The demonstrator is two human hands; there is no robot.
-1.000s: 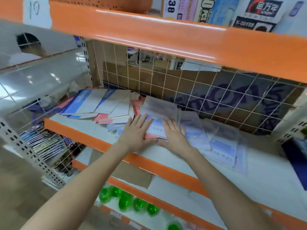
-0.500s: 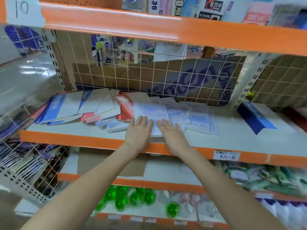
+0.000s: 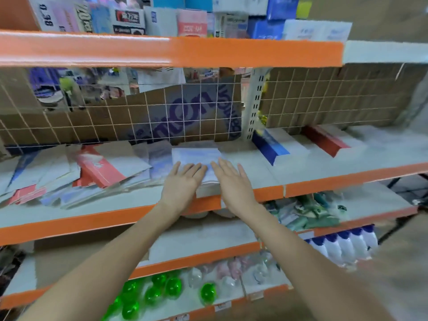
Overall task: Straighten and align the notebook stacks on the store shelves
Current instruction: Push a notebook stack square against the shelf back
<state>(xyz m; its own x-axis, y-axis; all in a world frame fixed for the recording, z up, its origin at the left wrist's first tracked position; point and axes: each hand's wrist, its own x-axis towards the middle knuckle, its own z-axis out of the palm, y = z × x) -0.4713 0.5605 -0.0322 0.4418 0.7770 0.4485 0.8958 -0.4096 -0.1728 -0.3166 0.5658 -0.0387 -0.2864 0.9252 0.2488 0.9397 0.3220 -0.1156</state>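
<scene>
Left hand [image 3: 183, 181]: I see it flat, fingers straight, resting on the near left part of the stack [image 3: 199, 158].
Right hand [image 3: 234, 181]: flat as well, fingers spread and straight, on the stack's right edge.
Stack: pale blue notebooks mid-shelf [image 3: 250, 167], front edge at the orange lip; both hands cover its near corners.
Loose notebooks [image 3: 97, 167]: fanned and overlapping to the left, too blurred for me to count.
Boxes [image 3: 273, 144]: right of the stack, well apart.
Print: unreadable to me.

"0.38" sideways on a white packet [image 3: 49, 17], top shelf [image 3: 162, 50].
</scene>
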